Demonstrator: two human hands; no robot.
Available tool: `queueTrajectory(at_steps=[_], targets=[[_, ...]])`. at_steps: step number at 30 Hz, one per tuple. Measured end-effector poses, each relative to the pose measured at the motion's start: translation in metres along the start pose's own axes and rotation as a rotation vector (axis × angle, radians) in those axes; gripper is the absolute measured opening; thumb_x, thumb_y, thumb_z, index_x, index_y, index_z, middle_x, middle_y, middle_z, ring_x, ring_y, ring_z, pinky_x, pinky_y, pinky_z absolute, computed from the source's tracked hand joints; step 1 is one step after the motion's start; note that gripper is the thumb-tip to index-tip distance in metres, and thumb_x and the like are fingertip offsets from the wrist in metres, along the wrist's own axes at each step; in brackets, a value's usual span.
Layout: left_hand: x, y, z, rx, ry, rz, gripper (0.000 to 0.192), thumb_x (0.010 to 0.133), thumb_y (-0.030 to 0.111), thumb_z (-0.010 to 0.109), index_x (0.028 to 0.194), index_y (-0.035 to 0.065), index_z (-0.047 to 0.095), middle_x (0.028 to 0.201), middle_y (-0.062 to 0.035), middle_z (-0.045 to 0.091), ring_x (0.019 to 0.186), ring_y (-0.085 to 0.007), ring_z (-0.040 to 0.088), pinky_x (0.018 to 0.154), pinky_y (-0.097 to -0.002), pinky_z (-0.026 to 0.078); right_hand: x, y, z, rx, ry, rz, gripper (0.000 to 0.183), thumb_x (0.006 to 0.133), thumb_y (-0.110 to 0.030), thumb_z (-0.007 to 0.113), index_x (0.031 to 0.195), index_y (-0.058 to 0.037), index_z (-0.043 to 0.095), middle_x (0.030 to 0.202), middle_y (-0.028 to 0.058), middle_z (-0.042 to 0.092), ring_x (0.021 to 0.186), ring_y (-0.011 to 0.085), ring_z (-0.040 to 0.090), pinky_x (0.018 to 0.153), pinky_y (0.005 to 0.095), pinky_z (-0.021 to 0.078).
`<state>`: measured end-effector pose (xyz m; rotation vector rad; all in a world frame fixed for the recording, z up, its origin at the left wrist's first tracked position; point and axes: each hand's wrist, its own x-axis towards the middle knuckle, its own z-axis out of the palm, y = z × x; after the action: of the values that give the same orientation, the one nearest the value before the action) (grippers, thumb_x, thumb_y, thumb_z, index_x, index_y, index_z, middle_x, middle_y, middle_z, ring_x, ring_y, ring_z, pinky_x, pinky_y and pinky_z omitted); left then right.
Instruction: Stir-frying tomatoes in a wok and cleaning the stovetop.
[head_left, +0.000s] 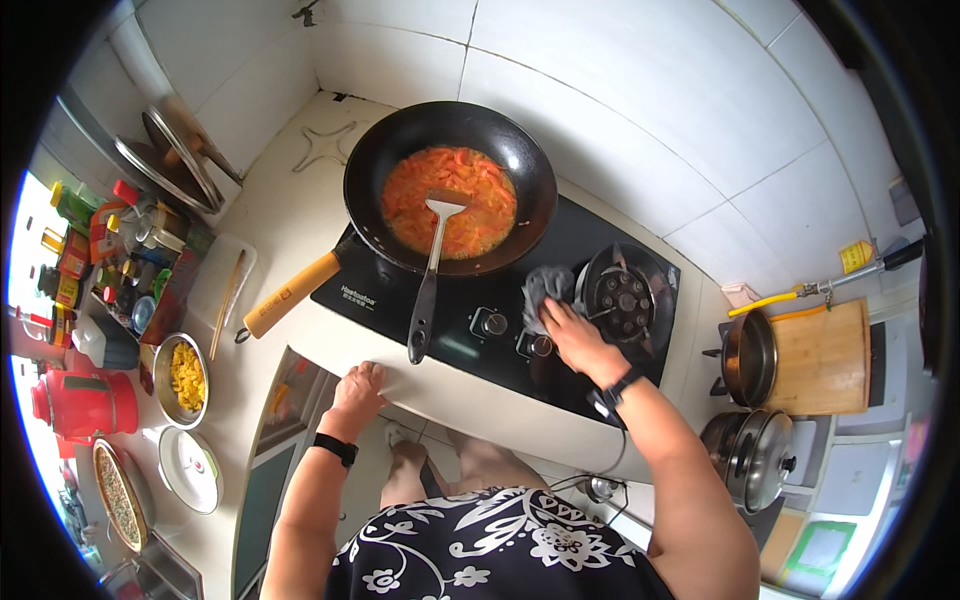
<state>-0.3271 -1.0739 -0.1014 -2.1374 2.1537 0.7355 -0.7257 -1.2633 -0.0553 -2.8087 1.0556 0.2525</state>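
Observation:
My right hand (574, 335) presses a crumpled grey cloth (549, 289) onto the black glass gas hob (450, 330), left of the uncovered burner (619, 300) and just above a control knob (537, 345). My left hand (361, 390) rests on the front edge of the pale countertop (420, 390), holding nothing that I can see. On the hob's left side stands a black wok (450, 120) with a wooden handle (292, 295). Red tomato pieces in sauce (480, 180) fill its bottom. A metal spatula (433, 277) leans in it, its black handle reaching over the hob's front edge.
At the left stand a metal bowl of cooked egg (187, 377), a white dish (190, 469), chopsticks (227, 304), a red kettle (86, 403) and bottles. On the right are a small pan (750, 358), a wooden board (825, 360), a lidded steel pot (761, 461) and a yellow gas hose (761, 302).

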Motion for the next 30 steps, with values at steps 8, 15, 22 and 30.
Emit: queueTrajectory(at_steps=[8, 15, 22, 30], targets=[[0.0, 0.003, -0.002, 0.008, -0.006, -0.018, 0.052, 0.068, 0.021, 0.082, 0.111, 0.0065, 0.055, 0.111, -0.0126, 0.057, 0.104, -0.0325, 0.059, 0.087, -0.0403, 0.051, 0.097, -0.008, -0.022, 0.103, -0.221, 0.107, 0.05, 0.089, -0.007, 0.045, 0.139, -0.0012, 0.047, 0.153, 0.0222, 0.032, 0.137, 0.0354, 0.039, 0.109, 0.0428, 0.0375], [0.003, -0.005, 0.007, 0.019, -0.01, -0.005, 0.061, 0.067, 0.024, 0.083, 0.117, 0.0079, 0.053, 0.113, -0.0132, 0.056, 0.105, -0.0331, 0.059, 0.088, -0.0403, 0.051, 0.018, -0.088, -0.004, -0.212, 0.001, -0.108, 0.041, 0.083, -0.024, 0.064, 0.116, -0.0008, 0.066, 0.135, 0.0139, 0.052, 0.133, 0.0335, 0.041, 0.113, 0.0548, 0.0254], [0.006, -0.01, 0.016, 0.018, 0.022, 0.012, 0.061, 0.065, 0.023, 0.084, 0.117, 0.0085, 0.053, 0.113, -0.0127, 0.056, 0.104, -0.0331, 0.059, 0.087, -0.0402, 0.052, 0.074, -0.05, -0.011, -0.159, -0.022, 0.145, 0.05, 0.09, -0.027, 0.059, 0.131, -0.0001, 0.053, 0.142, 0.019, 0.046, 0.132, 0.0338, 0.044, 0.112, 0.0484, 0.0292], [-0.001, -0.003, 0.007, 0.015, -0.043, -0.033, 0.06, 0.067, 0.024, 0.083, 0.117, 0.0084, 0.053, 0.116, -0.0121, 0.054, 0.106, -0.0327, 0.058, 0.087, -0.0399, 0.053, 0.166, 0.036, -0.011, -0.163, -0.014, 0.509, 0.066, 0.096, -0.04, 0.049, 0.143, 0.0047, 0.039, 0.155, 0.0205, 0.026, 0.143, 0.0407, 0.026, 0.116, 0.0516, 0.0196]])
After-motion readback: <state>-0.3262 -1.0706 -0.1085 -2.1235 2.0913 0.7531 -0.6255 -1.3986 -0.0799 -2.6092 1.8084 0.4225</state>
